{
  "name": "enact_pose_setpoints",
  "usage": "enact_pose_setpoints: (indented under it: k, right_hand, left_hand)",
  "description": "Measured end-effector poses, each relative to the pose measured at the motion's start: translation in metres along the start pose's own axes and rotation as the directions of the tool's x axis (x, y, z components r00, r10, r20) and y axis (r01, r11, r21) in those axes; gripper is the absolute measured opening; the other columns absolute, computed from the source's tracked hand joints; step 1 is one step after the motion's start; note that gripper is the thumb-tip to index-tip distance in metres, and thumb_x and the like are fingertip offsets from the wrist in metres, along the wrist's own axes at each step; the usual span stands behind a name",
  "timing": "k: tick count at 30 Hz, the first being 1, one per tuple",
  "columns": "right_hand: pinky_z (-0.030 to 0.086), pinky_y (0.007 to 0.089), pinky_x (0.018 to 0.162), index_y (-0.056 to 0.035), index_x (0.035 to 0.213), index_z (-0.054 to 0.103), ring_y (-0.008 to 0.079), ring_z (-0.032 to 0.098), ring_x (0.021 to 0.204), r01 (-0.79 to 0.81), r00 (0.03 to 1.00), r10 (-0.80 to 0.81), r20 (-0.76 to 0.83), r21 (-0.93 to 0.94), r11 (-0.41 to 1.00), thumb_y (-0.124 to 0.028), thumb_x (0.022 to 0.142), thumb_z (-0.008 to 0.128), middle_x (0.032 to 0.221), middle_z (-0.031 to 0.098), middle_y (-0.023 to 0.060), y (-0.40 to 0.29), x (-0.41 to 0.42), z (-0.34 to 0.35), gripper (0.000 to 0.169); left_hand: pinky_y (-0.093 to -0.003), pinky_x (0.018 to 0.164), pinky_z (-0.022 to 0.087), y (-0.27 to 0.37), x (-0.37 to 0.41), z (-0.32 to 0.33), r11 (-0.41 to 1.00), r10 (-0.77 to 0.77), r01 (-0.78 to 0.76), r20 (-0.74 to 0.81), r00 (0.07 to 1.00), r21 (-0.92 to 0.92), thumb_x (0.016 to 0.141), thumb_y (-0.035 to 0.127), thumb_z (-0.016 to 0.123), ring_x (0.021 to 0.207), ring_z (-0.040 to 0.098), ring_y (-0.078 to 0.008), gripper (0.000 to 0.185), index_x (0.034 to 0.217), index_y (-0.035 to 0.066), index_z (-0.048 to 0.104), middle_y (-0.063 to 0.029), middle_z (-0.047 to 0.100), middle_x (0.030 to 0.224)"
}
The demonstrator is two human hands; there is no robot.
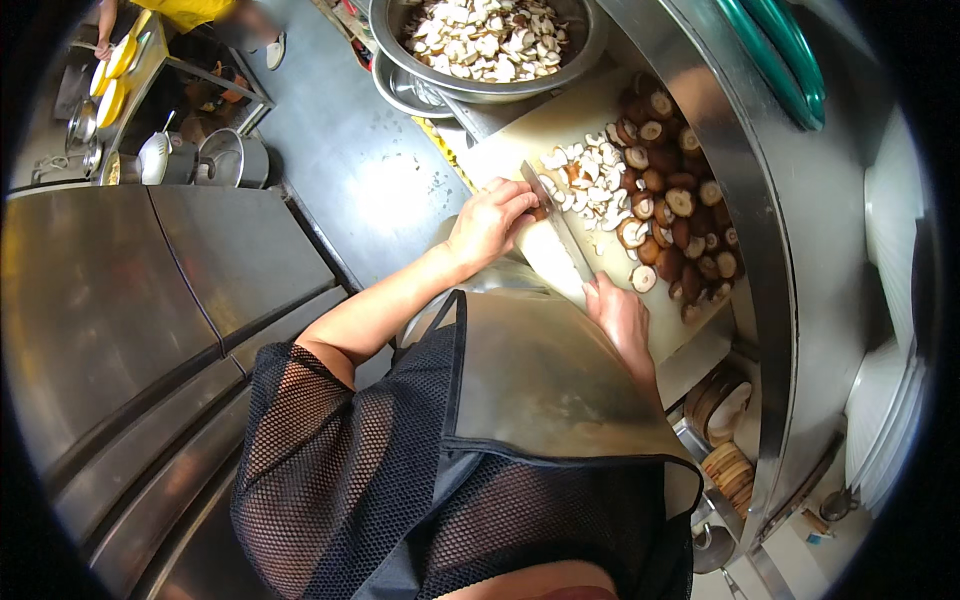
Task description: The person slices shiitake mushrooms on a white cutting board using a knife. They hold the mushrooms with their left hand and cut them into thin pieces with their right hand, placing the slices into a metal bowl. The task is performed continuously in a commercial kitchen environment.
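Note:
My right hand [621, 313] is closed around the handle end of a kitchen knife [564, 229]. The blade stands on edge over a pale cutting board [664, 326]. Against its near side my left hand [491, 217] has bent fingertips on a brown mushroom [538, 213], mostly hidden by those fingers. Just across the blade lies a pile of sliced mushrooms [596, 184], white with brown rims. Beyond the slices is a heap of whole brown-capped mushrooms [679, 225], some showing pale undersides. One mushroom with its pale underside up [643, 278] lies nearer my right hand.
A large metal bowl [381, 34] full of sliced mushrooms stands beyond the board. A steel shelf edge [772, 247] curves along the right, with a green item [795, 67] above. Bamboo steamers [731, 469] sit below. Across the floor, a person in yellow [184, 11] stands by a table.

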State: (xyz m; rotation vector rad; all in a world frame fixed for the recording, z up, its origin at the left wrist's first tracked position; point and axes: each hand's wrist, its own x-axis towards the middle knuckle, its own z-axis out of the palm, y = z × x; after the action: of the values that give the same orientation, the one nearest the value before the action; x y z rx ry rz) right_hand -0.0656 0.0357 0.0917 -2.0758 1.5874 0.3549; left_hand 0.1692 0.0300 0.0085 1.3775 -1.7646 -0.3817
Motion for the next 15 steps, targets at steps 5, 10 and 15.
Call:
enact_pose_setpoints:
  k: [5, 10, 15]
  right_hand:
    - [0.052, 0.0555, 0.071, -0.0083, 0.109, 0.061, 0.0458, 0.068, 0.079, 0.030, 0.998, -0.029, -0.049, 0.011, 0.999, -0.032, 0.100, 0.053, 0.076, 0.067, 0.0253, -0.007, 0.023, 0.017, 0.026]
    - [0.053, 0.0550, 0.072, -0.0085, 0.110, 0.062, 0.0458, 0.068, 0.080, 0.013, 1.000, -0.013, 0.007, -0.022, 1.000, -0.032, 0.100, 0.053, 0.077, 0.067, 0.0257, -0.003, 0.000, -0.005, 0.027]
    - [0.053, 0.0545, 0.074, -0.0089, 0.111, 0.062, 0.0455, 0.068, 0.081, 0.023, 1.000, -0.022, -0.020, 0.035, 0.999, -0.032, 0.100, 0.053, 0.079, 0.068, 0.0258, -0.005, 0.023, 0.021, 0.027]
  left_hand:
    - [-0.0385, 0.082, 0.054, -0.002, 0.000, 0.000, 1.000, 0.010, -0.010, 0.022, 1.000, -0.010, 0.075, 0.003, 0.075, 0.094, 0.063, -0.0288, 0.025, 0.099, 0.004, 0.070, -0.0083, 0.067, 0.101]
    - [-0.0386, 0.082, 0.054, -0.001, -0.002, -0.002, 1.000, -0.007, 0.007, -0.003, 1.000, -0.017, 0.075, 0.003, 0.075, 0.093, 0.063, -0.0289, 0.024, 0.098, 0.004, 0.070, -0.0084, 0.067, 0.100]
    - [-0.0379, 0.081, 0.054, -0.003, -0.001, 0.001, 1.000, 0.025, -0.025, -0.025, 0.999, 0.001, 0.075, 0.003, 0.076, 0.091, 0.063, -0.0288, 0.023, 0.097, 0.004, 0.070, -0.0084, 0.067, 0.099]
